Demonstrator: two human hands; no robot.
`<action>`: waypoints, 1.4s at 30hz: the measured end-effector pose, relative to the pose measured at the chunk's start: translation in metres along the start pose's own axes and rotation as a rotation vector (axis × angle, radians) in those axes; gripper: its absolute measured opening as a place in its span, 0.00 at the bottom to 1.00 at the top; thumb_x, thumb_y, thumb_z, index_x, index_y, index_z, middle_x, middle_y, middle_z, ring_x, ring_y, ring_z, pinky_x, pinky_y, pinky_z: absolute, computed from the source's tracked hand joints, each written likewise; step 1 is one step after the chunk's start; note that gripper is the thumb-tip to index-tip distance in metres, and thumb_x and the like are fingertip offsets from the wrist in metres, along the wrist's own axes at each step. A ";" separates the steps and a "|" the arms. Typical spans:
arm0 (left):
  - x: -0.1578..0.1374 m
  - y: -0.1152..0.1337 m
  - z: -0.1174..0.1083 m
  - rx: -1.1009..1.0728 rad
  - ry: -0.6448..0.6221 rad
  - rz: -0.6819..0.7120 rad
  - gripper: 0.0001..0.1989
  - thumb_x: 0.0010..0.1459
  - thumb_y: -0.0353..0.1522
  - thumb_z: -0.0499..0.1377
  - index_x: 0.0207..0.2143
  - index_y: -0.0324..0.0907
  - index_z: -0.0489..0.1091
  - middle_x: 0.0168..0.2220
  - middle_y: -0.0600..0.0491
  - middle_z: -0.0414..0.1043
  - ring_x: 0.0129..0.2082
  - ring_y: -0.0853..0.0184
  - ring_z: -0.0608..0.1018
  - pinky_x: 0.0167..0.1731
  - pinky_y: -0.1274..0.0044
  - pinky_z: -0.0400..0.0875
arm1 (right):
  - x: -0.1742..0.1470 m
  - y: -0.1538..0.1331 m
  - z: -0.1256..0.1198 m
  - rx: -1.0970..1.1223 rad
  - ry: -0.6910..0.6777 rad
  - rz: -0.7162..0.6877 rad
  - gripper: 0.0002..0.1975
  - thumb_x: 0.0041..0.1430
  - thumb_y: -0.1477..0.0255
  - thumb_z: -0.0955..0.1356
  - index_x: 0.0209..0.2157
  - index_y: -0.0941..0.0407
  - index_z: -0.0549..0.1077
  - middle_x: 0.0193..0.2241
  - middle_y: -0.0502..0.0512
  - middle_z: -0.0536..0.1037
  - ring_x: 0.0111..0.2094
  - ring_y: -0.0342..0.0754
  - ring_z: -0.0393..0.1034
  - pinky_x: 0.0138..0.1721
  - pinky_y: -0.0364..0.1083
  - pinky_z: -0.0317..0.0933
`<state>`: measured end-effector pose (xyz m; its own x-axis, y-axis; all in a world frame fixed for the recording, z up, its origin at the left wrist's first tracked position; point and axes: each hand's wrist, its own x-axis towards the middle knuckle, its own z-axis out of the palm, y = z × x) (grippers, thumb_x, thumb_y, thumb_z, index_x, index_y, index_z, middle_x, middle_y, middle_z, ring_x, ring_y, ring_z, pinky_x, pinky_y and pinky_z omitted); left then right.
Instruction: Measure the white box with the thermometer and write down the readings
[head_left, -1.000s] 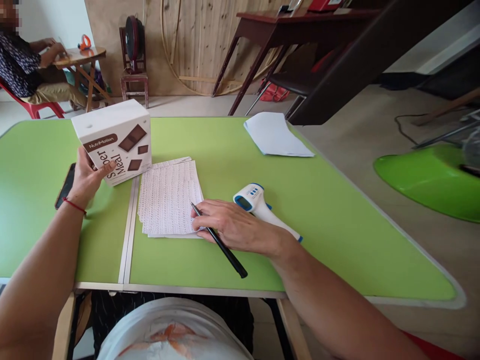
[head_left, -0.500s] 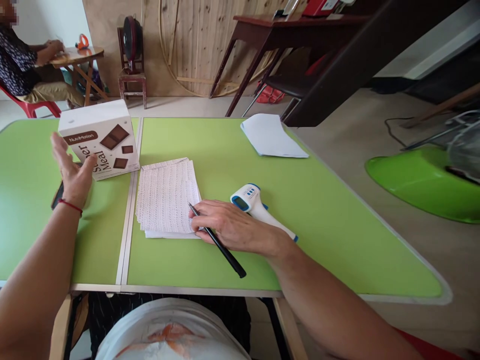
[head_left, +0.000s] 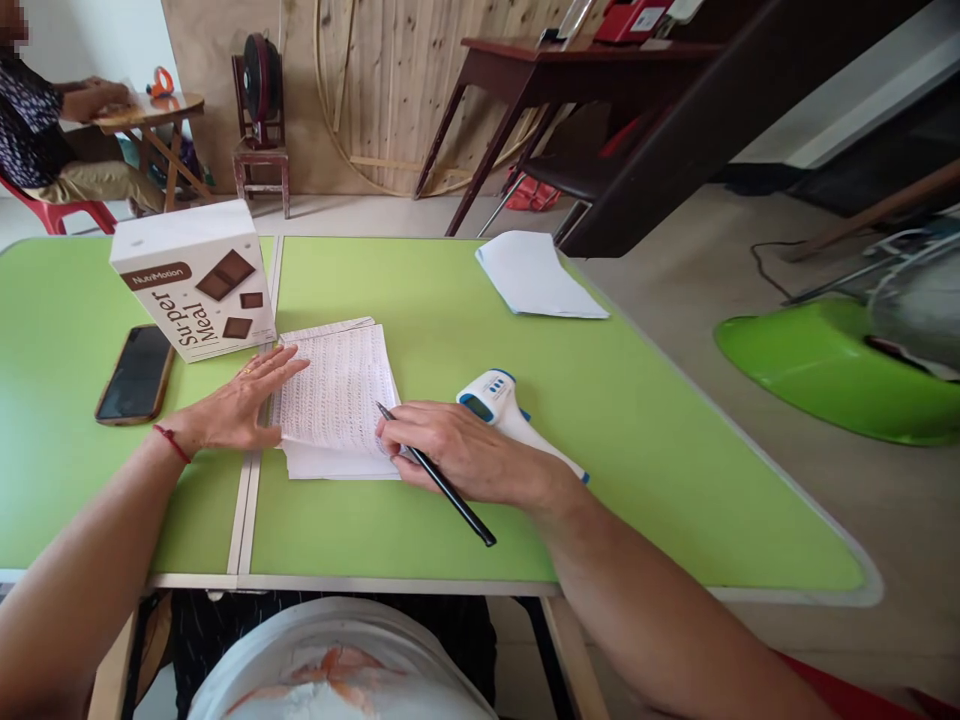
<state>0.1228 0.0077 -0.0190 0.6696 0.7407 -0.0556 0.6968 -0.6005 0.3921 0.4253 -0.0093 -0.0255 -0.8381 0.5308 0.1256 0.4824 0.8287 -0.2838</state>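
Note:
A stack of handwritten sheets (head_left: 337, 385) lies on the green table, its lower right edge lifted and bent at my right fingers. My right hand (head_left: 454, 445) is closed around a black pen (head_left: 457, 500), tip pointing up and left over the sheets; the fingertips meet the paper's edge, though whether they pinch it I cannot tell. With fingers spread, my left hand (head_left: 244, 405) reaches over the stack's left edge. Behind it stands a white box (head_left: 199, 285) printed with chocolate pieces. Just beyond my right hand rests a white and blue infrared thermometer (head_left: 510, 410).
A phone (head_left: 136, 372) lies left of the box. More white paper (head_left: 536, 275) sits at the table's far right. Beyond the table are a fan (head_left: 261, 80) on a chair, a dark wooden desk (head_left: 510, 65) and a seated person (head_left: 52, 130) at a small round table.
My left hand has moved from in front of the box down and right to the stack's left edge, uncovering the phone. The top paper's lower edge now bends up. My right hand keeps the pen.

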 end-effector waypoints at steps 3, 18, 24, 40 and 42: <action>0.003 -0.004 0.004 -0.037 0.013 0.031 0.36 0.57 0.34 0.58 0.66 0.38 0.53 0.68 0.41 0.49 0.70 0.52 0.47 0.66 0.56 0.44 | 0.000 -0.001 0.000 0.016 0.040 0.002 0.08 0.55 0.82 0.61 0.29 0.57 0.68 0.25 0.52 0.70 0.26 0.43 0.60 0.29 0.43 0.51; 0.007 0.017 0.008 0.074 -0.026 0.132 0.20 0.64 0.24 0.51 0.53 0.48 0.74 0.65 0.44 0.58 0.64 0.54 0.63 0.61 0.60 0.60 | -0.004 -0.005 -0.013 0.184 -0.170 0.013 0.07 0.55 0.81 0.64 0.28 0.57 0.72 0.27 0.53 0.73 0.28 0.42 0.64 0.30 0.42 0.53; -0.009 0.043 -0.009 -0.052 -0.105 0.275 0.17 0.63 0.26 0.52 0.48 0.46 0.76 0.48 0.48 0.77 0.47 0.61 0.79 0.50 0.69 0.71 | -0.010 -0.024 -0.014 0.380 -0.259 -0.177 0.07 0.57 0.78 0.65 0.26 0.57 0.71 0.24 0.51 0.74 0.26 0.41 0.65 0.28 0.42 0.54; 0.013 0.000 0.021 -0.120 0.276 0.014 0.15 0.62 0.33 0.53 0.43 0.40 0.78 0.49 0.43 0.75 0.48 0.56 0.76 0.51 0.66 0.71 | -0.019 -0.011 -0.028 0.545 0.435 -0.082 0.12 0.56 0.61 0.71 0.35 0.51 0.67 0.36 0.53 0.81 0.35 0.47 0.76 0.37 0.45 0.68; 0.013 -0.002 0.021 -0.142 0.296 0.006 0.15 0.61 0.35 0.55 0.44 0.40 0.78 0.48 0.43 0.75 0.47 0.57 0.77 0.49 0.66 0.72 | -0.018 -0.006 -0.029 0.514 0.294 -0.089 0.23 0.48 0.57 0.75 0.41 0.53 0.67 0.47 0.60 0.79 0.47 0.53 0.75 0.47 0.49 0.68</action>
<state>0.1349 0.0121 -0.0401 0.5554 0.8052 0.2079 0.6365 -0.5725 0.5168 0.4448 -0.0184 0.0011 -0.7286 0.5506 0.4073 0.1664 0.7192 -0.6746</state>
